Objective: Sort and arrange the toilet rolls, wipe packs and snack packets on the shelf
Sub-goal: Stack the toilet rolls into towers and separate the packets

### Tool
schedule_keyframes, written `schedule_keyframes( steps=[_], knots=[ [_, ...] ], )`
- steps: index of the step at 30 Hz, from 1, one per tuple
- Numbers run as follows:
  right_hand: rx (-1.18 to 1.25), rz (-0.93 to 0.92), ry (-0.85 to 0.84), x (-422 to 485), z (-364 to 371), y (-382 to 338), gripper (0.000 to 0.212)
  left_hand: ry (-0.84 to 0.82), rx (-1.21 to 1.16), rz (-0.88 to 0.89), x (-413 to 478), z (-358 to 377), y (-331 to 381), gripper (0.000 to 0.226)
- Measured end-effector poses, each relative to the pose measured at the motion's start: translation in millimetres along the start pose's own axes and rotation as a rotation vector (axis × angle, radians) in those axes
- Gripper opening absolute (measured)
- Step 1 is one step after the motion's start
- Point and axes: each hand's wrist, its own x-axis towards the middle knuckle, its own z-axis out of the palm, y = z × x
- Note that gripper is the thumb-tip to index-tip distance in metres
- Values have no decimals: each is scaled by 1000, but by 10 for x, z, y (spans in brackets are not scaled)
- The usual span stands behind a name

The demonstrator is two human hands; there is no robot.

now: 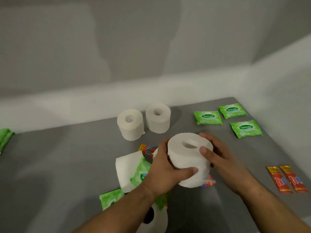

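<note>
Head view, looking down on a grey shelf set against pale walls. At the centre a person grasps a white toilet roll with both hands, hole facing up. The left hand wraps its near side with the thumb pressed across the front. The right hand cups the far side with the thumb on the top rim. Whether the roll is lifted or resting cannot be told.

At eleven o'clock from it, two upright rolls stand side by side, likely the group this roll will join; holding it upright suits setting it down the same way.

At one to two o'clock lie three green wipe packs, flat and label up. At four o'clock, two red snack packets lie side by side.

From seven to nine o'clock sits an unsorted pile: a roll on its side, green wipe packs and red packets overlapping. Another roll shows at six o'clock, under the left forearm. Sorting appears roughly half done.
</note>
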Motion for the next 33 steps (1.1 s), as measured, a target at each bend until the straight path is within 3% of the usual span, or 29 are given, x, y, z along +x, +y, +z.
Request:
schedule_keyframes(
  steps=[2,3,9,15,18,22,25,33],
  knots=[
    [-3,9,-55,88,39,7,93,34,-75,-37,83,-33,-31,90],
    [-19,5,-91,144,35,7,100,43,-98,-46,126,-51,-42,91],
    [-41,-1,-211,523,61,-202,89,97,-60,51,481,-287,59,94],
    [-181,-131,7,1045,321,-379,72,59,50,117,819,-641,297,100],
    [-213,-151,110,1332,444,-389,66,80,101,76,805,-812,268,100],
    [-253,-171,257,1794,555,-322,67,153,196,-29,652,-984,29,85],
    [-279,-174,327,2146,600,-215,69,186,231,-80,560,-1059,-155,89],
    [-447,-176,234,2517,768,14,76,216,325,-137,419,-1161,-241,86]
  ],
)
